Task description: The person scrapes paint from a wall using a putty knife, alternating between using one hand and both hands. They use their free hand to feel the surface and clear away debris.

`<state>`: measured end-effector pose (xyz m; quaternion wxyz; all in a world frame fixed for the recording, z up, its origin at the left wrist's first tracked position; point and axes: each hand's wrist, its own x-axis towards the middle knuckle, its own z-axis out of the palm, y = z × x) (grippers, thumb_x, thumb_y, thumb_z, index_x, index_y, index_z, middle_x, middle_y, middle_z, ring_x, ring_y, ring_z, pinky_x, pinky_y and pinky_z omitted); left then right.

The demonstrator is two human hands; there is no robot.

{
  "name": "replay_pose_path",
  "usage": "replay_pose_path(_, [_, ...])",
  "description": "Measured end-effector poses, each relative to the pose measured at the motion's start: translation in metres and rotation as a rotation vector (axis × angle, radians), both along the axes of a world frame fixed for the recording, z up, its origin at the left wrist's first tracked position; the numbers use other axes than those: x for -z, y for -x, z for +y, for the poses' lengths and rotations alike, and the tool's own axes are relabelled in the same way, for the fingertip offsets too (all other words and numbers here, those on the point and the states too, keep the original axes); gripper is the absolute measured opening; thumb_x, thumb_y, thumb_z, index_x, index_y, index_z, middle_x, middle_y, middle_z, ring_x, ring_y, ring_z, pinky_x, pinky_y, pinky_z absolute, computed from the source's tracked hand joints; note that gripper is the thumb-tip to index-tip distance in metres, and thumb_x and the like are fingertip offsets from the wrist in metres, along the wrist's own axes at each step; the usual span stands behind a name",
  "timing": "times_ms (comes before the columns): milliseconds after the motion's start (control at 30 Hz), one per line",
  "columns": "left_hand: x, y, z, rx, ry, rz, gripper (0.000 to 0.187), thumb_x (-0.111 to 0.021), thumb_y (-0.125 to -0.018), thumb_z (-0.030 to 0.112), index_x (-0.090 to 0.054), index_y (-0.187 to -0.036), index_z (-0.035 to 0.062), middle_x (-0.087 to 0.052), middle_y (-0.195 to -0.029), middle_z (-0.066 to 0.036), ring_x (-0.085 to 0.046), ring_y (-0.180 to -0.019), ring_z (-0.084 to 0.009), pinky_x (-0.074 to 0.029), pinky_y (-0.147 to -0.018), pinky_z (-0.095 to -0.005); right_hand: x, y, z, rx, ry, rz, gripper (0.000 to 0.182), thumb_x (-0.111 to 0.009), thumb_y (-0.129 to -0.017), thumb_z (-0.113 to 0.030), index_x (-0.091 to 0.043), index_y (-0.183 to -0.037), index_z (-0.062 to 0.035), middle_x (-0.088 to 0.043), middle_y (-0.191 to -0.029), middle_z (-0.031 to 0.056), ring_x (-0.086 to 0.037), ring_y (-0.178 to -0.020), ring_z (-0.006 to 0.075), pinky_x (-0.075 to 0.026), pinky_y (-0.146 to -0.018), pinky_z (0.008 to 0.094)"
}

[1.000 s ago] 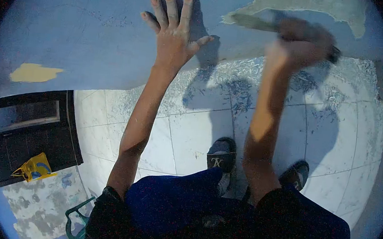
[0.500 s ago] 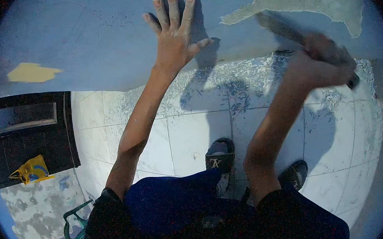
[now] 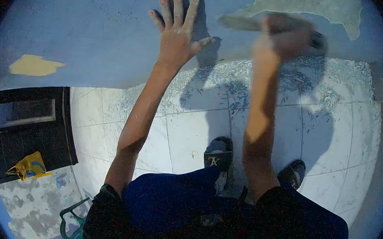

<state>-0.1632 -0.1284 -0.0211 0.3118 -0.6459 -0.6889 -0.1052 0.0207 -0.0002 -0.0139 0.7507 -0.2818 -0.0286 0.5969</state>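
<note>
My left hand (image 3: 176,39) lies flat on the blue painted wall (image 3: 94,32) with its fingers spread, and pale dust coats the fingertips. Smeared by motion, my right hand (image 3: 284,38) is wrapped round a long flat-bladed tool (image 3: 240,23). Its grey blade points left along the wall, and the dark end of its handle sticks out on the right. Just above the blade is a bare grey patch (image 3: 299,3) with a ragged paint edge. Blur hides the tool's exact shape and whether its edge touches the wall.
Paint flakes (image 3: 245,90) litter the white tiled floor (image 3: 195,124) along the wall's foot. My feet in dark sandals (image 3: 218,154) stand on the tiles. At left are a yellow patch (image 3: 35,66), a dark door (image 3: 19,133), a yellow bag (image 3: 31,166) and a green chair (image 3: 71,221).
My right hand has swung left with the flat-bladed tool, and the blade has turned from slanting to nearly level. My left hand stays spread on the wall.
</note>
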Motion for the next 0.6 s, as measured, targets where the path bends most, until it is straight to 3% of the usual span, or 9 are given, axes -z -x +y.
replay_pose_path(67, [-0.004,0.001,0.005,-0.013,0.011,0.038,0.114,-0.062,-0.059,0.071,-0.015,-0.143,0.0108,0.005,-0.146,-0.026,0.014,-0.133,-0.0443,0.012,-0.098,-0.0644,0.003,0.005,-0.004,-0.003,0.02,0.031,0.034,-0.04,-0.082,-0.034,-0.047,-0.061,-0.0075,-0.048,-0.054,0.0049,-0.045,-0.049,0.0178,-0.043,-0.055,0.0314])
replay_pose_path(133, [-0.002,-0.001,-0.002,-0.002,0.032,0.008,0.114,-0.062,-0.059,0.071,-0.015,-0.143,0.011,0.005,-0.146,-0.025,0.013,-0.133,-0.0442,0.012,-0.098,-0.0643,-0.006,-0.013,-0.028,-0.061,-0.302,-0.109,0.033,-0.039,-0.083,-0.033,-0.045,-0.061,-0.0089,-0.046,-0.053,0.0027,-0.048,-0.052,0.0175,-0.046,-0.057,0.0307])
replay_pose_path(167, [0.0,0.001,-0.01,-0.01,0.068,0.029,0.114,-0.062,-0.059,0.071,-0.015,-0.143,0.0112,0.005,-0.146,-0.026,0.013,-0.133,-0.0442,0.012,-0.098,-0.0645,-0.017,-0.033,-0.016,0.004,-0.139,-0.019,0.035,-0.038,-0.082,-0.031,-0.033,-0.053,-0.0119,-0.033,-0.047,0.0003,-0.04,-0.046,0.0167,-0.04,-0.05,0.0287])
replay_pose_path(233, [-0.001,0.006,-0.008,-0.001,0.095,0.081,0.113,-0.062,-0.059,0.071,-0.015,-0.143,0.0116,0.005,-0.146,-0.026,0.013,-0.133,-0.0444,0.011,-0.098,-0.065,-0.011,-0.049,-0.01,0.056,-0.321,-0.067,0.037,-0.037,-0.081,-0.028,-0.023,-0.05,-0.0144,-0.023,-0.045,0.0005,-0.029,-0.043,0.0156,-0.028,-0.045,0.0305])
replay_pose_path(333, [0.004,0.006,-0.005,-0.016,0.065,0.069,0.112,-0.062,-0.06,0.071,-0.016,-0.144,0.0128,0.004,-0.146,-0.026,0.013,-0.133,-0.0445,0.01,-0.097,-0.0657,-0.009,-0.005,-0.002,-0.02,-0.203,0.086,0.036,-0.037,-0.08,-0.027,-0.017,-0.053,-0.016,-0.019,-0.046,0.0004,-0.018,-0.044,0.0145,-0.02,-0.046,0.0333])
replay_pose_path(533, [0.004,0.004,-0.006,-0.011,0.084,0.022,0.11,-0.063,-0.06,0.07,-0.016,-0.144,0.0143,0.004,-0.146,-0.025,0.013,-0.133,-0.0447,0.01,-0.098,-0.0659,-0.027,-0.058,-0.01,0.076,-0.288,0.048,0.036,-0.041,-0.079,-0.026,-0.016,-0.055,-0.0169,-0.018,-0.046,-0.0004,-0.017,-0.042,0.0144,-0.021,-0.046,0.0321])
replay_pose_path(600, [0.005,0.005,-0.007,-0.018,0.08,0.025,0.111,-0.064,-0.059,0.069,-0.016,-0.144,0.0142,0.003,-0.146,-0.026,0.013,-0.133,-0.0449,0.01,-0.098,-0.0657,-0.013,-0.018,-0.004,0.061,-0.251,-0.026,0.036,-0.041,-0.08,-0.026,-0.016,-0.056,-0.0168,-0.018,-0.046,-0.0004,-0.018,-0.042,0.0143,-0.021,-0.045,0.0319])
